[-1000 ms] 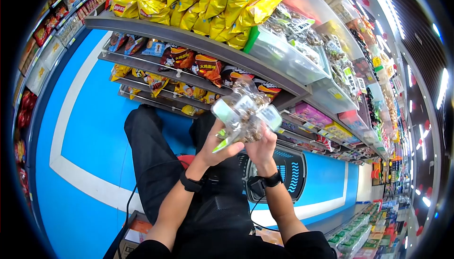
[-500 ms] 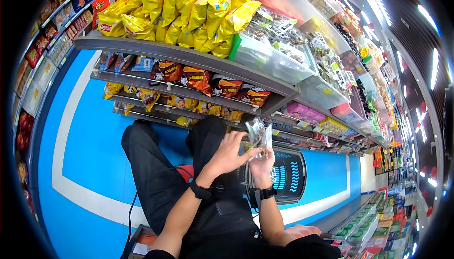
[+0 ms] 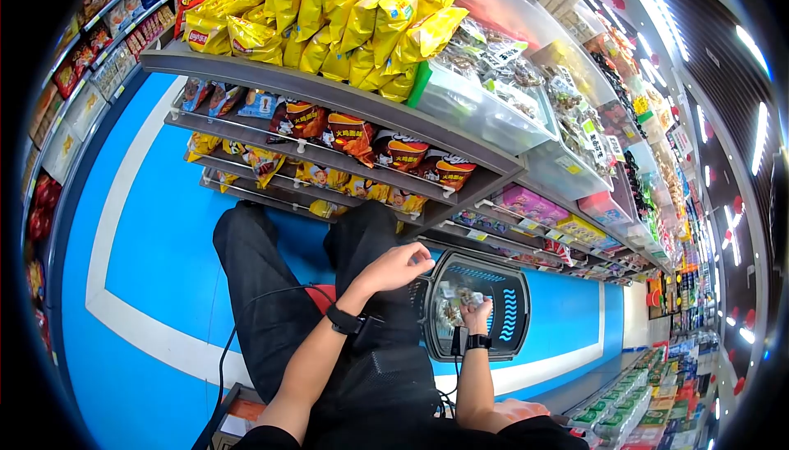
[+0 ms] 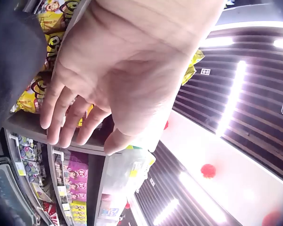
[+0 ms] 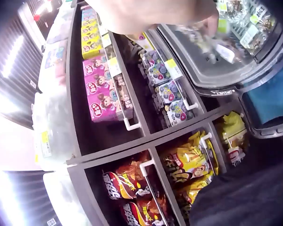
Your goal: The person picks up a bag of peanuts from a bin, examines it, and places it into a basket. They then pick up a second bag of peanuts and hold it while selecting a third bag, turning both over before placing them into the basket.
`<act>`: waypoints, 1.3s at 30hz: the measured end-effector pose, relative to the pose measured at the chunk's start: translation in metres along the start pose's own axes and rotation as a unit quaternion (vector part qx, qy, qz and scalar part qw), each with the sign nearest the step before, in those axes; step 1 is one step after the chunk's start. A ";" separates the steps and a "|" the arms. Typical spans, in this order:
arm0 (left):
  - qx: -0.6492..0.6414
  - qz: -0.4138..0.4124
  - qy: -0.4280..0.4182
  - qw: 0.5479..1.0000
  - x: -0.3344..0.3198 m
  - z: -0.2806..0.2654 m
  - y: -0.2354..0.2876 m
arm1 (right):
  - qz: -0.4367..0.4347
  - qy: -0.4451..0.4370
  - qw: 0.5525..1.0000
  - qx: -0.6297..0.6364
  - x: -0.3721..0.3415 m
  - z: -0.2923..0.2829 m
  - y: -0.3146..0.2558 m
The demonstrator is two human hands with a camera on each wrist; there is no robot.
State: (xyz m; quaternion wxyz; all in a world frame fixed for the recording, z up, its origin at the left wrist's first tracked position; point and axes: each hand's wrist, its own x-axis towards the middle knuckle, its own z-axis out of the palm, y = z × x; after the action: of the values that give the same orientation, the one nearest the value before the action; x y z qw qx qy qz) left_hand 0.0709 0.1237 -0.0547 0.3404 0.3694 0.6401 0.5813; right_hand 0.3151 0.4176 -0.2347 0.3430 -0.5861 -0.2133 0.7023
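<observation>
My right hand [image 3: 477,313] reaches down into a dark shopping basket [image 3: 516,267] on the floor. Its fingers grip a clear plastic packet [image 5: 198,40] of brownish dried food, blurred in the right wrist view. Other clear packets [image 5: 260,34] with white and green labels lie inside that basket. Beside the basket's left rim, over the knee, my left hand [image 3: 398,267] hangs in the air holding nothing. In the left wrist view its palm shows, with relaxed fingers [image 4: 61,115].
Shelves [image 3: 329,92] of bagged snacks rise in front, with yellow bags [image 3: 362,31] piled on top. Clear bins [image 3: 493,113] of similar packets stand to their right. My bent legs [image 3: 263,261] are left of the basket. A cardboard box [image 3: 234,417] sits at bottom left.
Both hands held the clear packet in front of the shelves. The left hand has let go and drawn back slightly; the right hand has lowered the packet into the basket.
</observation>
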 end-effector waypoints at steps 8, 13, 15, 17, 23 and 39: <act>-0.021 0.013 0.039 0.999 -0.001 -0.007 -0.006 | -0.115 -0.076 0.987 -0.087 -0.062 0.070 -0.023; -0.017 0.004 0.042 0.999 -0.003 -0.011 -0.004 | -0.268 -0.339 0.889 -0.155 -0.180 0.182 -0.078; -0.017 0.012 0.049 0.999 -0.001 -0.011 -0.006 | -0.328 -0.424 0.822 -0.194 -0.229 0.223 -0.100; -0.006 0.014 0.056 0.998 -0.003 -0.012 -0.003 | -0.392 -0.472 0.751 -0.243 -0.274 0.258 -0.120; -0.018 0.001 0.059 0.998 -0.006 -0.017 0.001 | -0.553 -0.525 0.565 -0.314 -0.321 0.368 -0.155; -0.038 0.011 0.059 0.998 -0.008 -0.027 -0.005 | -0.526 -0.300 0.429 -0.670 -0.316 0.501 -0.157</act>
State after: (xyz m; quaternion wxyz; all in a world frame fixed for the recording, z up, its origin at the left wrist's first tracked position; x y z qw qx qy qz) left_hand 0.0509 0.1028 -0.0570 0.3092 0.3289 0.6325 0.6294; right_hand -0.1100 0.3432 0.2002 0.0598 -0.1589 -0.9735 0.1535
